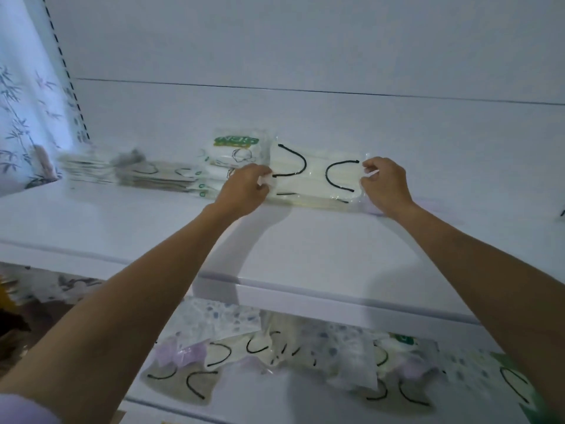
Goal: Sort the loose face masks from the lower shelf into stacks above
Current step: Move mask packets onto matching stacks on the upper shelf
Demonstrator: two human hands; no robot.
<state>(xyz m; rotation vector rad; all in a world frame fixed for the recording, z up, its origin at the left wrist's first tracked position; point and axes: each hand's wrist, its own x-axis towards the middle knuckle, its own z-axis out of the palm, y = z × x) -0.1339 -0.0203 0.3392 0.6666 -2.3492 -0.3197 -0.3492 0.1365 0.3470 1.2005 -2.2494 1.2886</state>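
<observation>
A cream face mask [316, 175] in a clear wrapper, with black ear loops, lies on top of a low stack at the back of the upper shelf [305, 249]. My left hand [247, 188] pinches its left end and my right hand [385, 183] pinches its right end. To the left stand more stacks: white packs with a green label [235, 157], beige masks [159, 175] and a blurred pile [88, 166]. Several loose wrapped masks [305, 359] lie jumbled on the lower shelf.
A white back panel rises behind the upper shelf. A slotted shelf upright [65, 71] and a bamboo-print curtain [24, 102] are at the left. A dark object [562, 213] shows at the right edge. Brown clutter [15, 325] sits low left.
</observation>
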